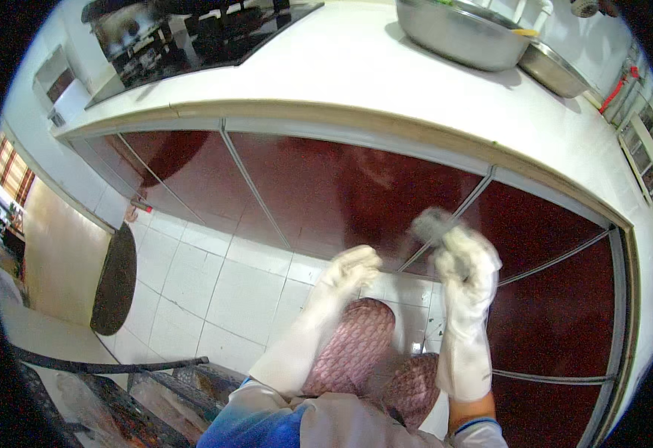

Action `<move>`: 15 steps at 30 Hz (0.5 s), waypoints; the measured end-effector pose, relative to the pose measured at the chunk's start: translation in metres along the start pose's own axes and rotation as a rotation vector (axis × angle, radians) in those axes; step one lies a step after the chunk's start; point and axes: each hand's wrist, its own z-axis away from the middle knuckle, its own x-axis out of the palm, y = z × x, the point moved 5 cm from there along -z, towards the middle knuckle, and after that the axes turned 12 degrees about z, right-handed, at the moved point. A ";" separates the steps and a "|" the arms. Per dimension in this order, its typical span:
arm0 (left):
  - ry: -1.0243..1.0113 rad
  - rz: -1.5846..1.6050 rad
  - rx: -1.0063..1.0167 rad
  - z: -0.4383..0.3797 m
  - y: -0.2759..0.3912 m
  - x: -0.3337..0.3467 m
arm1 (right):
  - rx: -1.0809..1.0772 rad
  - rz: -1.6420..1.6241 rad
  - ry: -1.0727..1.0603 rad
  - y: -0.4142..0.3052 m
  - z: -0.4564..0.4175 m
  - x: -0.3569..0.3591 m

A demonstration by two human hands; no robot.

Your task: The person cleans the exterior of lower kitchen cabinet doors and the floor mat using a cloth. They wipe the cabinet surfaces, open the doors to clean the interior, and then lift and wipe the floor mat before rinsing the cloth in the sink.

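Long cream rubber gloves cover both my hands and most of my forearms. In my right hand (pixel 466 260) is a grey scouring pad or cloth (pixel 432 224), blurred, in front of the dark red cabinet doors (pixel 354 190). Whether the pad touches the door is not clear. My left hand (pixel 355 266) hovers in front of the lower part of the doors, its fingers curled and blurred. I cannot see anything in it. Below my hands are my knees in pink patterned cloth (pixel 354 347).
Above the doors runs a white countertop (pixel 332 67) with a black gas hob (pixel 203 39), a large steel basin (pixel 461 36) and a smaller steel bowl (pixel 553 67). White floor tiles (pixel 242 294) lie below. A dark mat (pixel 115 283) is at the left, and a black-edged rack (pixel 136 367) stands nearby.
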 end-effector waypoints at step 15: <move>0.401 0.185 0.175 -0.028 -0.004 -0.124 | 0.915 -0.585 -0.405 0.069 0.031 0.163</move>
